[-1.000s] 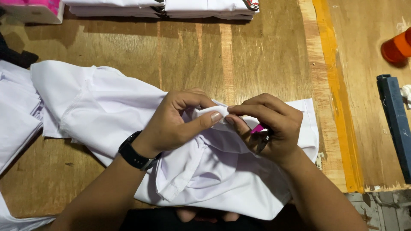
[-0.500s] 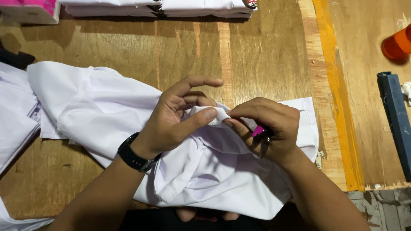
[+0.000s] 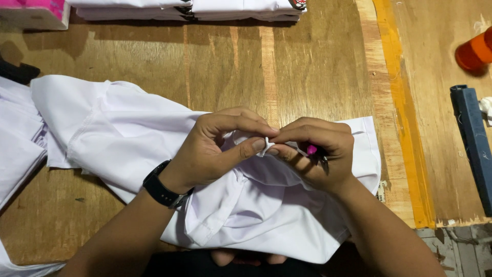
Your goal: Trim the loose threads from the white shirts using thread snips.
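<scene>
White cloth fills the middle of my view: a white shirt (image 3: 128, 138) spread and bunched across the wooden tabletop (image 3: 307, 66), its crumpled lower part hanging toward my lap. My left hand (image 3: 215, 149) has thumb and forefinger pinched shut on a small fold of the fabric, raised a little off the rest of the garment. My right hand (image 3: 312, 154) meets it there, fingertips closed on the same fold from the other side, so the two hands touch at the pinch. Tucked in the curled fingers of my right hand is a small tool with a pink end (image 3: 311, 150); a dark metal part shows just below it, but I cannot tell what kind of tool it is. A black watch (image 3: 161, 187) sits on my left wrist.

Along the far edge of the tabletop lies a row of folded white garments (image 3: 189, 7), with a pink box (image 3: 33, 10) at the far left corner. More white cloth (image 3: 18, 149) lies at my left, touching the shirt's sleeve. To my right, past a yellow strip (image 3: 402, 113) running down the wood, a dark blue bar (image 3: 471, 143) lies lengthwise, and an orange spool (image 3: 474, 51) rests near the far right edge, well apart from my hands.
</scene>
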